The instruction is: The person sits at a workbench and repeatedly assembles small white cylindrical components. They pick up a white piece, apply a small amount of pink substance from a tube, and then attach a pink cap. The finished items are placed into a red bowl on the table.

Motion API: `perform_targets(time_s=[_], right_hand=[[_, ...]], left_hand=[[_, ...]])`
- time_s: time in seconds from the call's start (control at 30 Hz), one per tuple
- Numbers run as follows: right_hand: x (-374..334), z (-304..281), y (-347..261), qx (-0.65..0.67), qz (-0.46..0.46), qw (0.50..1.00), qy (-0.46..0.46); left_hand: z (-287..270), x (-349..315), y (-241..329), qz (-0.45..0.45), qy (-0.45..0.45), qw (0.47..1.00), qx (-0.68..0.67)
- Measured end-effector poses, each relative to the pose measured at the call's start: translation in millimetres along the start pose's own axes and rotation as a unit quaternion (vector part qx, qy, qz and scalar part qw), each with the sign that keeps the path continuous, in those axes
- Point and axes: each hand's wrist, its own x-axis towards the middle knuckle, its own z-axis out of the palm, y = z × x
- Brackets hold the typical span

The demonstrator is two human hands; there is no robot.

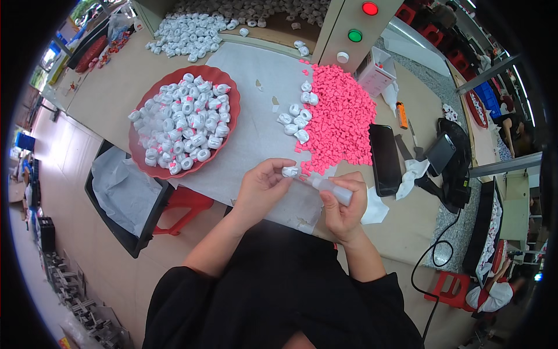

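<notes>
Between the thumb and fingers of my left hand (263, 189) is a small white rounded piece (290, 172) with dark marks. My right hand (347, 206) is closed around a translucent squeeze bottle (334, 191), its nozzle pointing left, close to the white piece; whether they touch I cannot tell. Just beyond my hands lies a wide heap of small pink pieces (340, 116). Several more white pieces (295, 119) rest along its left edge. To the left, a red scalloped bowl (233, 110) holds many white pieces, some with pink bits on them.
White pieces (186, 35) spread before an open cabinet with red (369, 8) and green (355, 35) lights. A phone (385, 160), an orange lighter (401, 115) and a white box (376, 71) lie right. A black paper-lined tray (125, 192) and red stool (185, 206) stand lower left.
</notes>
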Motion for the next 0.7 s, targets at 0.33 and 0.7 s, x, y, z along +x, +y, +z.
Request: perform_targets(time_s=[0.33,0.7], right_hand=[[0.1,2.5,-1.2,0.019,0.005,1.000,0.001],[0.2,1.6,-0.5,0.022,0.016,1.000,0.013]], left_hand=[[0.7,0.0,-3.6,0.010,-0.007,1.000,0.006],[1.3,0.0,2.8,0.006,-0.014,1.000,-0.010]])
